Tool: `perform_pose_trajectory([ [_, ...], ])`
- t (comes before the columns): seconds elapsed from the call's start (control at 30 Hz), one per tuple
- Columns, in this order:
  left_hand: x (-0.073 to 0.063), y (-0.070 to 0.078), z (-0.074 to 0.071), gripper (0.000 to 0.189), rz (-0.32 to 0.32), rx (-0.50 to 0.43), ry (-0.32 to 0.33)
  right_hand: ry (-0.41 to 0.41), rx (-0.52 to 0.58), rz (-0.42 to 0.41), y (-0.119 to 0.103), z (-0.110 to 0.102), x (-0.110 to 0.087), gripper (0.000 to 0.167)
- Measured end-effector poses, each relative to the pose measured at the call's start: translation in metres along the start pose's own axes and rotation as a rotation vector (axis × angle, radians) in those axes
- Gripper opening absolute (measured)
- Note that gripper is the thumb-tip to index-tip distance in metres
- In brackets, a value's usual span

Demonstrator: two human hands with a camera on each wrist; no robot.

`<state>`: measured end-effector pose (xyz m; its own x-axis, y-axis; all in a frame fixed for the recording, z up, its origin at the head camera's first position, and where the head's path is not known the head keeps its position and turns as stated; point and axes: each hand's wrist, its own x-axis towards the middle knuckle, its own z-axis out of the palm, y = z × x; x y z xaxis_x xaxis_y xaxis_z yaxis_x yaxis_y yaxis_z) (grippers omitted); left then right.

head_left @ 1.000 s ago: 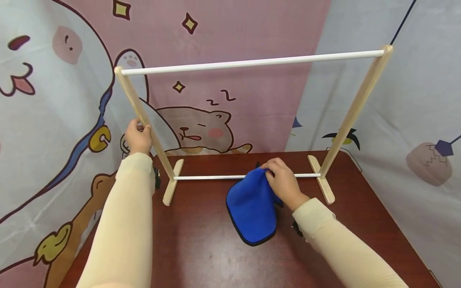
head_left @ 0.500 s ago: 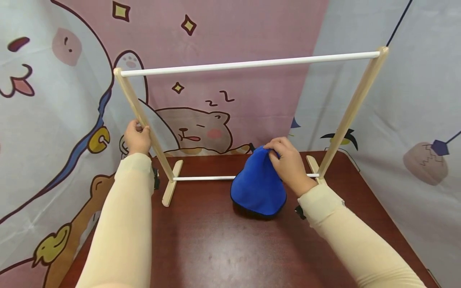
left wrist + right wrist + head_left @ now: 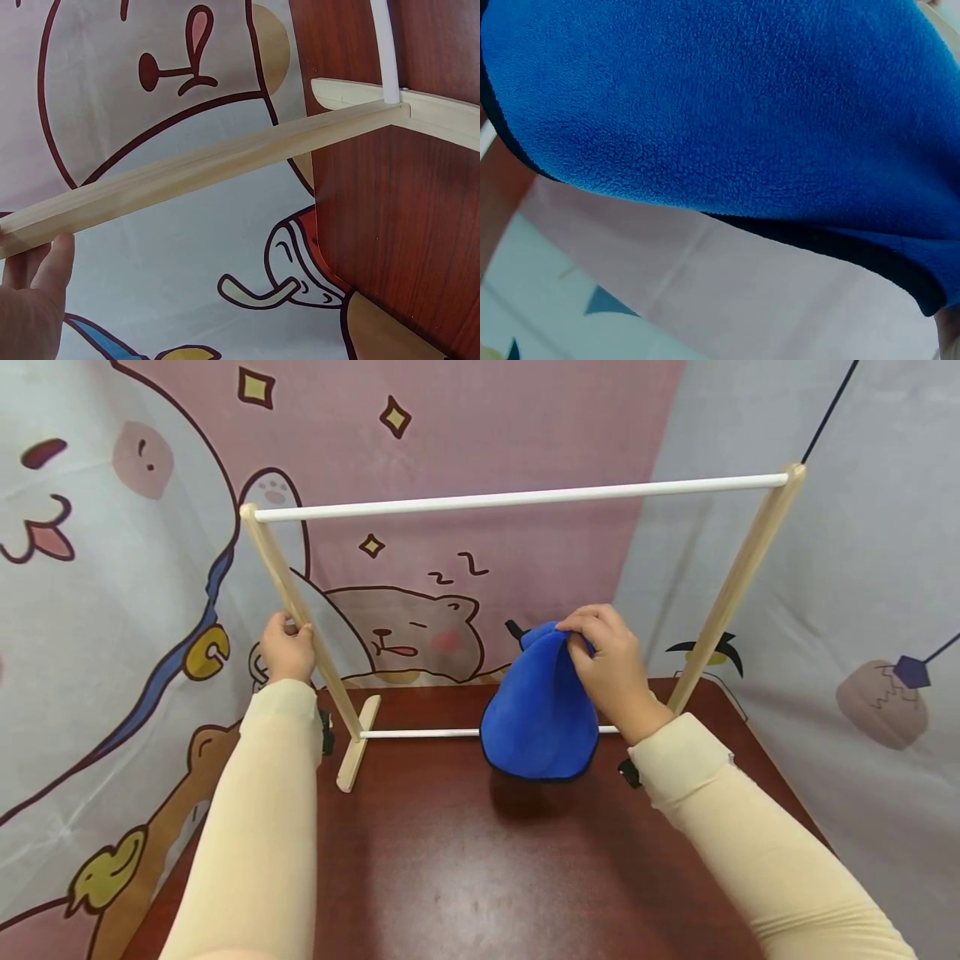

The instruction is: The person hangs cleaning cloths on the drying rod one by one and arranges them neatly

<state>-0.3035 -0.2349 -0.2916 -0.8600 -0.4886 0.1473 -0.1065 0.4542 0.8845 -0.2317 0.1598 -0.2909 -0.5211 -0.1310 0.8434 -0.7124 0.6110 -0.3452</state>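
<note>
A wooden rack stands on the table, with a white top rod (image 3: 517,499) and a white lower rod (image 3: 420,733) between its posts. My left hand (image 3: 288,647) grips the left post (image 3: 273,560) about halfway up; the left wrist view shows the thumb against that post (image 3: 187,169). From my right hand (image 3: 611,664), pinched at its upper edge, hangs a blue plush cloth (image 3: 536,718) with black edging. It is in the air below the top rod, before the lower rod. The cloth (image 3: 705,112) fills most of the right wrist view, and the hand is nearly hidden there.
A dark red-brown tabletop (image 3: 450,868) lies under the rack. Cartoon-printed curtains (image 3: 480,427) enclose the back and both sides. The rack's left foot (image 3: 358,743) rests near the table's back left; the right foot is mostly hidden behind my right arm.
My right hand has risen with the blue cloth, whose lower edge has lifted off the tabletop area and swung upward. The left hand stays on the post.
</note>
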Motion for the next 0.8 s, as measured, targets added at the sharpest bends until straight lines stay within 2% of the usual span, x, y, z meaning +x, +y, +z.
perform_pose_trajectory([
  [0.37, -0.003, 0.004, -0.003, 0.044, -0.02, -0.013, -0.017, 0.104, -0.021, -0.108, -0.012, -0.017, 0.032, 0.017],
  [0.6, -0.003, 0.003, -0.002, 0.042, -0.016, -0.009, -0.005, 0.209, 0.045, -0.063, -0.027, -0.026, 0.054, 0.019],
  [0.8, -0.003, 0.004, -0.003, 0.042, -0.011, -0.004, -0.011, 0.251, 0.043, -0.043, -0.037, -0.034, 0.069, 0.019],
])
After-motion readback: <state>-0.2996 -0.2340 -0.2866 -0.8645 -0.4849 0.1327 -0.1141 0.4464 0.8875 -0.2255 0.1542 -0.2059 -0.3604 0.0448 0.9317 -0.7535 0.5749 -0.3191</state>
